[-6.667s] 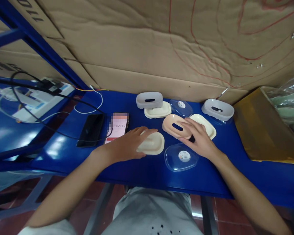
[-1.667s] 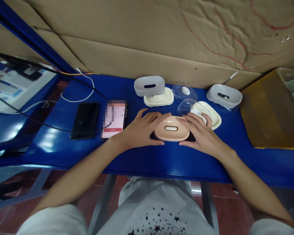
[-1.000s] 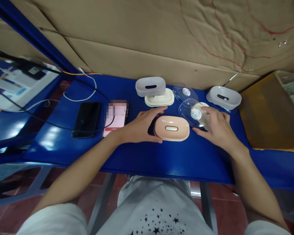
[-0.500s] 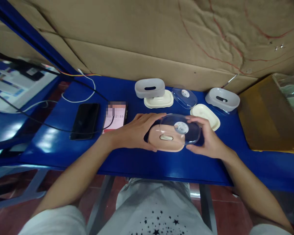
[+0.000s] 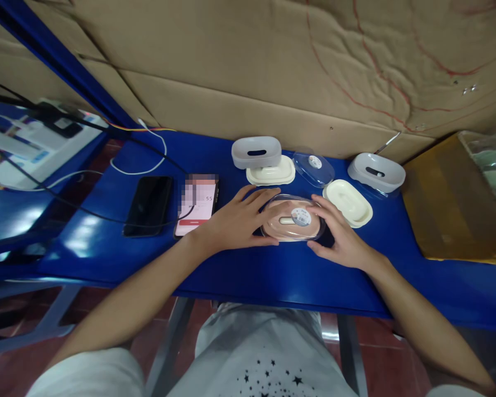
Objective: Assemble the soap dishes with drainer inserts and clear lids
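A pink oval dish (image 5: 287,227) with a slot in its middle lies on the blue table in front of me. Over it sits a clear plastic lid (image 5: 301,215) bearing a round printed label. My left hand (image 5: 243,220) grips the left side of the lid and dish, a finger across the top. At the right side my right hand (image 5: 343,234) holds the lid's edge between thumb and fingers. Just behind are a cream tray (image 5: 348,203) at the right and a cream dish (image 5: 271,172) at the left.
Grey slotted holders (image 5: 256,152) (image 5: 376,171) and another clear lid (image 5: 314,168) lie at the back. Left are a dark phone (image 5: 147,205), a lit phone (image 5: 200,212) and cables. A cardboard box (image 5: 458,204) stands at the right.
The clear lid has moved left and now covers the pink dish, where before it overlapped only the right part. My left hand's fingers have come over the lid.
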`<state>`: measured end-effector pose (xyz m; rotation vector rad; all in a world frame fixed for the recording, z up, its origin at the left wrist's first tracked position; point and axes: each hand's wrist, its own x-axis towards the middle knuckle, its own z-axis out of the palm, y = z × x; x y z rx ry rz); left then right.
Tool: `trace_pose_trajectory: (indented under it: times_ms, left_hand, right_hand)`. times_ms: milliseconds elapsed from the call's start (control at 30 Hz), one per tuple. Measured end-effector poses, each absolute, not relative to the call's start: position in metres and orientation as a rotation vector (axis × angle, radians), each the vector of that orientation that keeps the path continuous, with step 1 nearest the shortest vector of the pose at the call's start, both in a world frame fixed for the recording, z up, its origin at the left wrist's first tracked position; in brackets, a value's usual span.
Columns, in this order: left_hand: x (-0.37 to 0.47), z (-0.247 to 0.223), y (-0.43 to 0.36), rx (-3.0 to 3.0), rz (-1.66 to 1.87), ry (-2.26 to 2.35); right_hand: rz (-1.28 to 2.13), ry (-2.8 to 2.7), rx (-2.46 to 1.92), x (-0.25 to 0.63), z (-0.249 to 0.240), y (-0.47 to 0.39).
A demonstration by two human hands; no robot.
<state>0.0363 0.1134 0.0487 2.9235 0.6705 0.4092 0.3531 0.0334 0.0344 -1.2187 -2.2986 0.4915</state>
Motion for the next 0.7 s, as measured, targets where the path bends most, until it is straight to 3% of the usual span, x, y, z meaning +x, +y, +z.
trace_pose_trajectory:
  times_ms: [700]
  left_hand:
    - [0.035, 0.051, 0.115, 2.875, 0.381, 0.685]
  right_hand:
    - [0.414, -2.319, -1.162, 0.349, 0.029, 0.036]
